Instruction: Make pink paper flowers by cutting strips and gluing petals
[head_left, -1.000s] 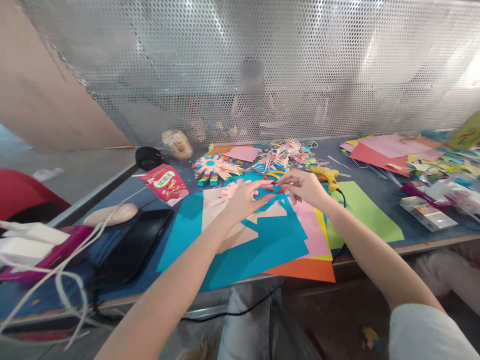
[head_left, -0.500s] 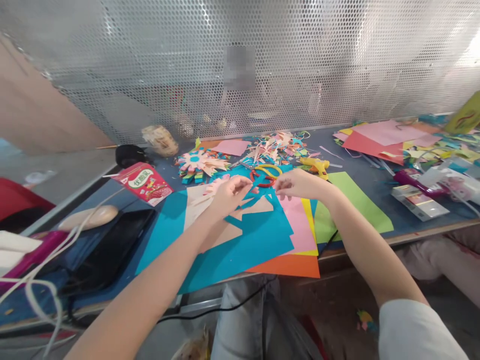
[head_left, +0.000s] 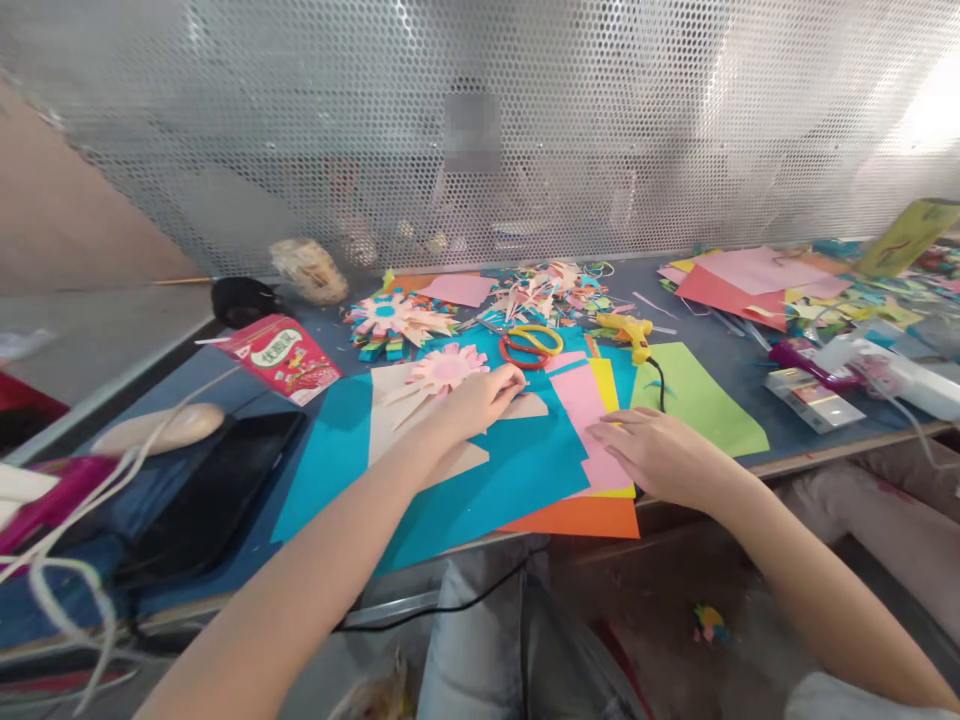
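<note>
Left hand (head_left: pixel 484 400) curls above blue paper (head_left: pixel 502 485), right hand (head_left: pixel 651 452) by pink paper (head_left: pixel 576 405); grips unclear. Left hand's nine o'clock: red carton (head_left: pixel 289 360) reading "优酸乳".

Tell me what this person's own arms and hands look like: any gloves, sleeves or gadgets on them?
The left hand and right hand are ordinary human hands with no gloves. Both forearms are uncovered, with no watch, bracelet or attached cable visible. A pale greyish sleeve shows by the right arm at the bottom edge; no left sleeve is in view.
</note>
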